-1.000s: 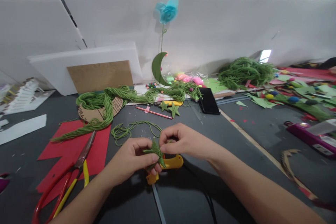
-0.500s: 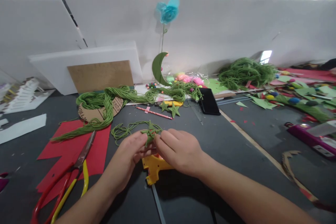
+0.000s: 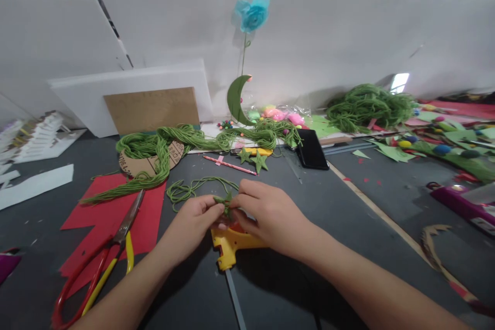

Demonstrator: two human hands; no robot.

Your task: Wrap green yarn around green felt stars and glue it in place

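Two hands meet at one small green yarn-textured star [image 3: 227, 208], right by the yellow plastic glue gun [image 3: 227, 247]. Left hand [image 3: 195, 223]: thumb and fingers clamped on star. Right hand [image 3: 270, 216]: fingertips at star's edge, can't tell if pinching. Beyond gun, leftward: loose green yarn loop [image 3: 183, 191]. Further beyond gun: two similar green stars [image 3: 260, 161], apparently finished. Held star seems partway done, mostly hidden by fingers.

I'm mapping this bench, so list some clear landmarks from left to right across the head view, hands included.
Scissors, left hand, held star, right hand, phone, yarn heap.
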